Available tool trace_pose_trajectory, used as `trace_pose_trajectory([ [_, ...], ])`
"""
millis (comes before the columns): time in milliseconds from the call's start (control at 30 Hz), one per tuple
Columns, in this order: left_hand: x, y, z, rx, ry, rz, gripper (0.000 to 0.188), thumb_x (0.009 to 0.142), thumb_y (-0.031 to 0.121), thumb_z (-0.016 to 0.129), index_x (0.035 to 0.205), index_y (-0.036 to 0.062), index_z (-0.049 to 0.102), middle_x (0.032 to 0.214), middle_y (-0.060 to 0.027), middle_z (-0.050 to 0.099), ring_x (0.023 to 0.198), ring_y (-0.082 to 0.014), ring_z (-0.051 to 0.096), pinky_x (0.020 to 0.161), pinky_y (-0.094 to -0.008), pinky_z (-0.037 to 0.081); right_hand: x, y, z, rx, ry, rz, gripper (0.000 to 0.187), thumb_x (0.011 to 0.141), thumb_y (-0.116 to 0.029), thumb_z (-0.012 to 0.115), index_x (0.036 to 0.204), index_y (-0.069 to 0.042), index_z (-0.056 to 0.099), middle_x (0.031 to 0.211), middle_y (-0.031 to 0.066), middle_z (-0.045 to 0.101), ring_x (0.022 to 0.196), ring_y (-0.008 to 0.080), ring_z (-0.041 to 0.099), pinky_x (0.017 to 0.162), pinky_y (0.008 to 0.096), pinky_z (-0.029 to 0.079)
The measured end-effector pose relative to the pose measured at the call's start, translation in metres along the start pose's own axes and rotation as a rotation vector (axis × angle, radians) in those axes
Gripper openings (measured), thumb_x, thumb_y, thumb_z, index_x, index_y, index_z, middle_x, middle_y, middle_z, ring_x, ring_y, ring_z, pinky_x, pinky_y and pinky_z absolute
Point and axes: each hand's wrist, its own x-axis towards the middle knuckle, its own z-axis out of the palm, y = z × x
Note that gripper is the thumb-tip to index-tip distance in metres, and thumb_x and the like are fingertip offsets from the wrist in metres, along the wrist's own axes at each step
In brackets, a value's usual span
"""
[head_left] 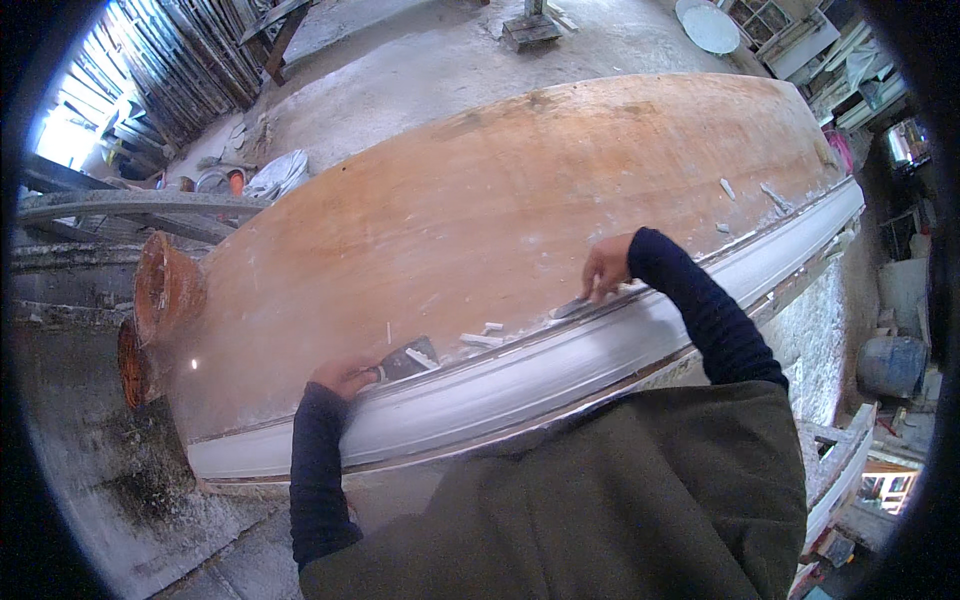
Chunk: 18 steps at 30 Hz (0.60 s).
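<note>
1. Dusty workshop all around us: grey concrete floor [400, 70], a stack of planks [180, 60] leaning far off past our left hand, and shelves of clutter [850, 60] way out beyond our right.
2. Right in front of us is a big reddish-brown curved mould [480, 200], long and rounded like an upturned hull, powdered with white dust. Along its near edge runs a white plaster moulding [520, 375] with a smooth concave profile, passing just under both our hands.
3. Small white plaster chips [482, 338] lie on the brown surface between the hands, with a few more further along past the right one.
4. Our left hand [342, 378] is closed round the handle of a dark scraper [408, 358], whose blade lies flat on the mould just above the moulding.
5. Our right hand [607, 265] is bent down at the wrist, fingers pinched on a small grey blade [568, 308] that touches the moulding's upper edge.
6. Both forearms in dark blue sleeves [715, 320] reach out from our olive jacket [620, 500].
</note>
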Motion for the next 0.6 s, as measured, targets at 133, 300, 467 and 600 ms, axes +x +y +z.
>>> trace_pose_trajectory([
  [133, 0.001, 0.006, -0.004, -0.121, 0.014, 0.012, 0.027, 0.074, 0.013, 0.064, 0.1, 0.0067, 0.061, 0.094, -0.0057, 0.063, 0.088, -0.013, 0.057, 0.08, -0.0265, 0.042, 0.001, -0.004, 0.002, 0.112, 0.112, -0.088, 0.031, 0.072, -0.028, 0.066, 0.098, -0.013, 0.062, 0.063, 0.0022, 0.059, 0.053, 0.0093, 0.051, 0.044, 0.0248, 0.039],
  [300, 0.008, 0.03, -0.018, -0.228, 0.093, 0.011, 0.027, 0.075, 0.013, 0.065, 0.1, 0.0055, 0.061, 0.093, -0.0057, 0.063, 0.085, -0.0131, 0.058, 0.077, -0.026, 0.044, -0.075, 0.031, -0.012, 0.292, 0.1, 0.097, 0.029, 0.074, -0.03, 0.065, 0.095, -0.011, 0.064, 0.061, 0.0027, 0.058, 0.053, 0.008, 0.051, 0.044, 0.0243, 0.039],
  [467, 0.043, 0.047, 0.008, -0.221, 0.047, 0.165, 0.026, 0.075, 0.015, 0.064, 0.1, 0.0064, 0.061, 0.09, -0.0063, 0.063, 0.085, -0.0139, 0.058, 0.077, -0.0265, 0.044, -0.027, 0.002, 0.018, 0.076, 0.106, 0.053, 0.031, 0.074, -0.036, 0.063, 0.096, -0.013, 0.063, 0.069, 0.006, 0.061, 0.061, 0.0112, 0.054, 0.054, 0.0264, 0.043],
  [600, 0.068, 0.087, 0.026, -0.104, -0.117, 0.153, 0.025, 0.077, 0.018, 0.062, 0.099, 0.0075, 0.061, 0.088, -0.0057, 0.064, 0.085, -0.0146, 0.058, 0.078, -0.0275, 0.044, -0.053, -0.009, -0.003, 0.272, 0.252, -0.109, 0.026, 0.077, -0.023, 0.063, 0.098, -0.008, 0.061, 0.069, 0.0025, 0.059, 0.06, 0.0096, 0.052, 0.053, 0.0245, 0.043],
])
